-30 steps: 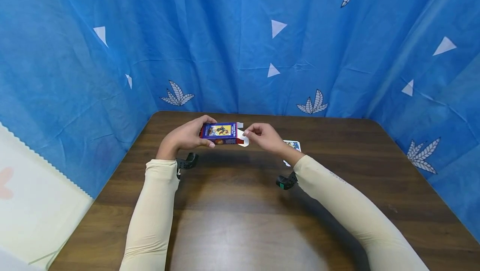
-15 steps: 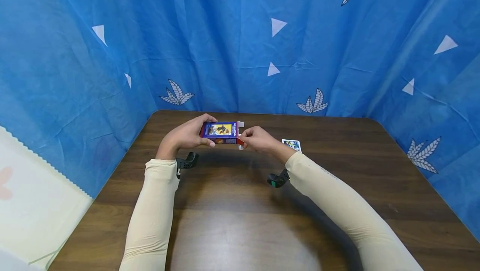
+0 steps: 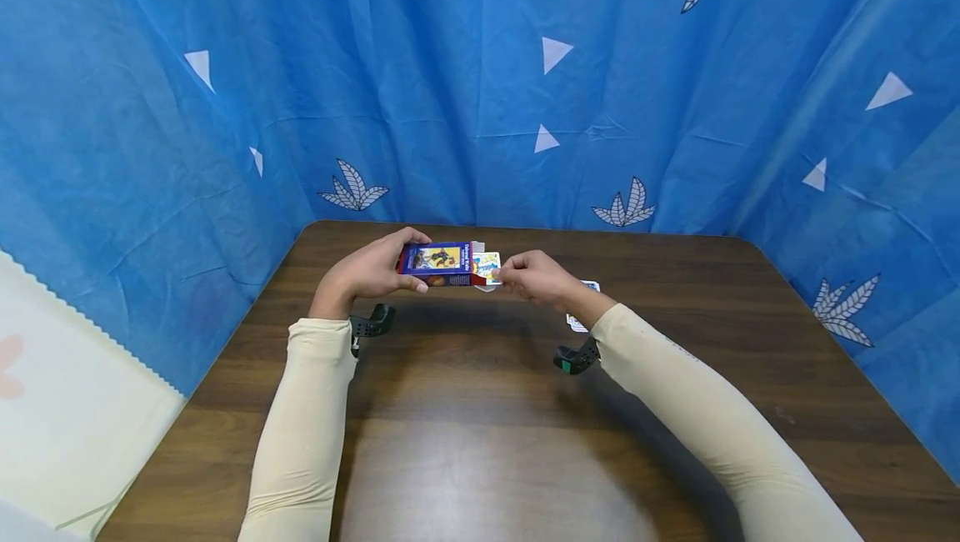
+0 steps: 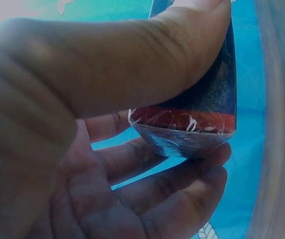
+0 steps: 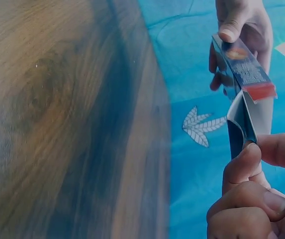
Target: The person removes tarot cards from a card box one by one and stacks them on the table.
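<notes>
A blue and red card box with a yellow picture is held lengthwise by my left hand, thumb on the near side and fingers behind. In the left wrist view the thumb and fingers grip the red-edged end of the box. From its open right end sticks out a colourful card. My right hand pinches the card's outer edge. In the right wrist view, thumb and forefinger hold the card beside the box's flap. Whether one card or more is pinched, I cannot tell.
Some cards lie on the brown wooden table, partly covered by the right wrist. A blue curtain with leaf and triangle prints hangs behind the table. Black wrist devices sit under both wrists.
The right hand first touched the box's open end and flap, moved in against it, then drew back right with a card partly out of the box. The left hand stays nearly still.
</notes>
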Tool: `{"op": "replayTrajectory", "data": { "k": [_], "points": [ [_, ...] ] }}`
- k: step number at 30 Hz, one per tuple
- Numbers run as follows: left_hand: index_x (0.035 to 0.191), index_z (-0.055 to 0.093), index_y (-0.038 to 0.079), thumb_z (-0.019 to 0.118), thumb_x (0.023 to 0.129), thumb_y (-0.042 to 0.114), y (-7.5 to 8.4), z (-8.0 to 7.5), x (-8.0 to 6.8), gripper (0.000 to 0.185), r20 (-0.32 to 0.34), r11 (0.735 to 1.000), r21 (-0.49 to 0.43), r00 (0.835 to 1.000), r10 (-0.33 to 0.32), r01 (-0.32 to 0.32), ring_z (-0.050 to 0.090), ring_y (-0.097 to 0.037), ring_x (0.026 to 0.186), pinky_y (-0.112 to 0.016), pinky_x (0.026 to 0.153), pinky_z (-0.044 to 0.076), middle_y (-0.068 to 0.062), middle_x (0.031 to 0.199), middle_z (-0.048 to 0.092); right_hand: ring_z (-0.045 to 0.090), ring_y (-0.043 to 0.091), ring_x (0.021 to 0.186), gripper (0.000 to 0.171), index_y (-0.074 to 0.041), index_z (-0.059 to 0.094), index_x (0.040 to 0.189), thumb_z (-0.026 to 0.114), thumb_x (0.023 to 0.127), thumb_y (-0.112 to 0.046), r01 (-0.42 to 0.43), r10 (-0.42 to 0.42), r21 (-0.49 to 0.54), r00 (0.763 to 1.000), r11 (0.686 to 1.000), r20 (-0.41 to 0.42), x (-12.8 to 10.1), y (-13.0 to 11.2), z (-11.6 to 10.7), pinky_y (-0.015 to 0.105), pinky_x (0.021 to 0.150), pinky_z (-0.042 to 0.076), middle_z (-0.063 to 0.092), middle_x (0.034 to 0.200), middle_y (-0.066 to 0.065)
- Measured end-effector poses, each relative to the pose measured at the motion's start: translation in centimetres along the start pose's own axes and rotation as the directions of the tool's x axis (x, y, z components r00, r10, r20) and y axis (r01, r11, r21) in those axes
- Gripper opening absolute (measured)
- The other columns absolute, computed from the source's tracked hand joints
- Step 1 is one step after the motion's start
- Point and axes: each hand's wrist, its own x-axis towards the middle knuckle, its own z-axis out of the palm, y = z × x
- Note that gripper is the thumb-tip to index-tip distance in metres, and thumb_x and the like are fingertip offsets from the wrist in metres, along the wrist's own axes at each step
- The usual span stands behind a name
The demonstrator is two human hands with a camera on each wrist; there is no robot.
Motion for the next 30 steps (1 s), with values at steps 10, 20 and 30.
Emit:
{"op": "replayTrajectory", "data": {
  "k": [10,20,30],
  "points": [
    [0.14,0.04,0.009,0.08,0.084,0.023,-0.2,-0.2,-0.1,0.071,-0.016,1.0,0.001,1.0,0.011,-0.011,0.052,-0.034,0.119,-0.051,0.106,0.043,-0.017,0.136,0.051,0.029,0.009,0.047,0.022,-0.004,0.062,0.093,0.055,0.1,-0.024,0.014,-0.015,0.068,1.0,0.998,0.017,-1.0,1.9,-3.6,0.022,0.043,0.024,0.055,0.074,0.0],
    [0.141,0.039,0.009,0.079,0.084,0.021,-0.3,-0.4,-0.1,0.071,-0.015,1.0,-0.013,1.0,0.007,-0.007,0.051,-0.034,0.12,-0.051,0.106,0.043,-0.018,0.136,0.05,0.038,0.009,0.052,0.023,0.002,0.053,0.109,0.052,0.101,-0.019,0.005,0.003,0.132,0.998,0.991,-0.06,-2.2,3.4,-7.4,0.021,0.043,0.024,0.044,0.066,-0.002],
    [0.14,0.04,0.008,0.079,0.084,0.023,-0.4,-0.4,0.0,0.07,-0.014,1.0,0.0,1.0,0.02,-0.02,0.052,-0.034,0.118,-0.051,0.105,0.043,-0.019,0.135,0.051,0.037,0.01,0.053,0.036,-0.004,0.055,0.132,0.049,0.102,-0.022,-0.082,0.083,0.016,0.969,0.997,-0.231,-2.2,7.0,-11.2,0.025,0.048,0.032,0.054,0.077,-0.004]
  ]
}}
